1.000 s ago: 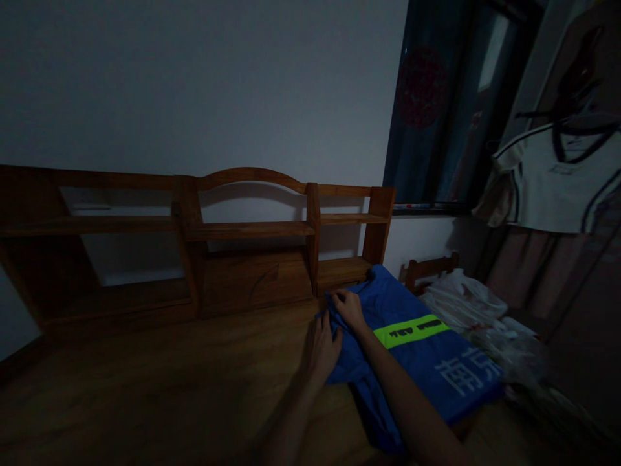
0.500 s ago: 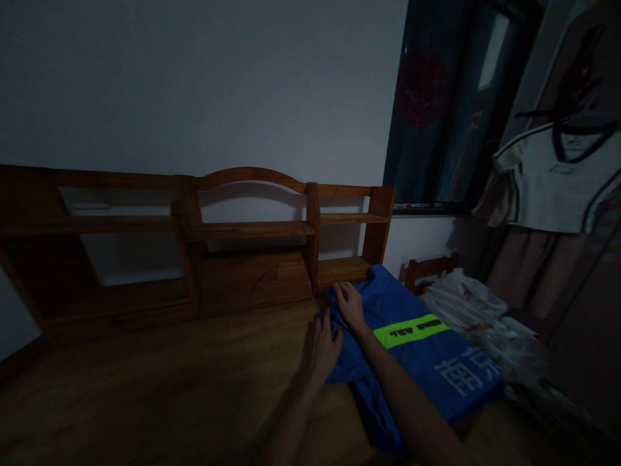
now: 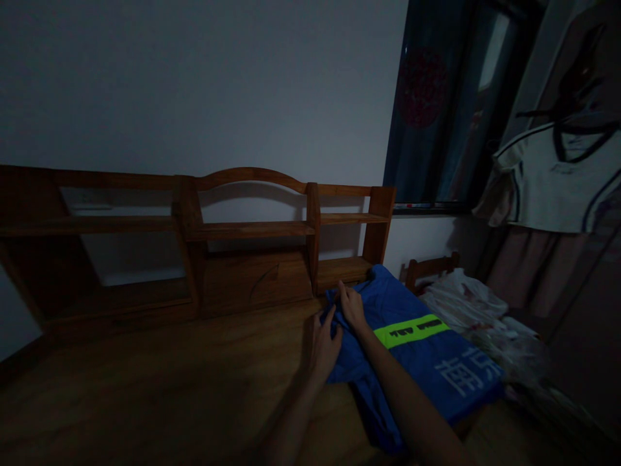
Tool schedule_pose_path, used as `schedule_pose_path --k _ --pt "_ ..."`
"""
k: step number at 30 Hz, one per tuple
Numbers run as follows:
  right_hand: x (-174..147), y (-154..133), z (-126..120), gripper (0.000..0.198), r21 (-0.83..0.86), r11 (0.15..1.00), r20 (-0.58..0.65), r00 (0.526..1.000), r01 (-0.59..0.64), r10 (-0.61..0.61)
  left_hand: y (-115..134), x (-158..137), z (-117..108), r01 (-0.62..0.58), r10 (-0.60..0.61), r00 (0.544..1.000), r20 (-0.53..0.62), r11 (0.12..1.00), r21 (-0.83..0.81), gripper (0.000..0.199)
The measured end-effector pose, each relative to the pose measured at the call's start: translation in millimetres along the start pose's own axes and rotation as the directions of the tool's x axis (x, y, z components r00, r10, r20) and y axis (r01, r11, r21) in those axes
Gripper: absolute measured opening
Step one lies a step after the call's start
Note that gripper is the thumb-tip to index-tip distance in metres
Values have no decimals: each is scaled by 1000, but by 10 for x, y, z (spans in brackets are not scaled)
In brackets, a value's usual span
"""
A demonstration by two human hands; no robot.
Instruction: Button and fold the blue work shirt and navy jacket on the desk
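A blue shirt (image 3: 407, 369) with a neon yellow-green stripe and white characters lies over the right end of the wooden tabletop. Both my hands are at its left edge, close together. My left hand (image 3: 325, 349) has its fingers bent onto the bunched cloth, with the thumb on the right side. Just beyond it, my right hand (image 3: 351, 307) pinches the shirt near its far left corner. My fingertips are dim and partly hidden in folds. A loose part of the shirt hangs down beneath my right forearm.
A wooden shelf unit (image 3: 257, 278) stands along the back of the tabletop (image 3: 160, 388), against the wall. To the right are a wooden chair back (image 3: 431, 268) and clear plastic bags (image 3: 466, 298). A white top (image 3: 553, 178) hangs by the dark window (image 3: 436, 110).
My right hand's fingers have shifted slightly, a forefinger now pointing more upward. My left hand's fingers have moved a little on the cloth. The shirt lies almost the same.
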State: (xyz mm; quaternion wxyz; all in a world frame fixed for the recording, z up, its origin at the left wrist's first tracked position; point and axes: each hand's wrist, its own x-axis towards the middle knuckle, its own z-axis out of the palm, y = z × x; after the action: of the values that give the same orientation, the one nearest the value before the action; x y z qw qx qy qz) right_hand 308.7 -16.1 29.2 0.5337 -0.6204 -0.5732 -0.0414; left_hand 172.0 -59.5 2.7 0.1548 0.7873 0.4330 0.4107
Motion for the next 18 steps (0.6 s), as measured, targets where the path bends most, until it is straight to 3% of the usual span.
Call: schedule_pose_path --k 3,8,18 --pt "13 24 17 59 6 1000 27 1000 4 -4 17 -9 -34 25 -24 1000 -18 997 67 50" --pt "23 60 55 58 5 1000 56 998 29 -29 11 -13 -66 172 -173 985 -15 967 186 49" --pt "9 38 63 53 -13 995 56 993 101 -100 1 31 -128 178 -175 984 -39 979 102 36"
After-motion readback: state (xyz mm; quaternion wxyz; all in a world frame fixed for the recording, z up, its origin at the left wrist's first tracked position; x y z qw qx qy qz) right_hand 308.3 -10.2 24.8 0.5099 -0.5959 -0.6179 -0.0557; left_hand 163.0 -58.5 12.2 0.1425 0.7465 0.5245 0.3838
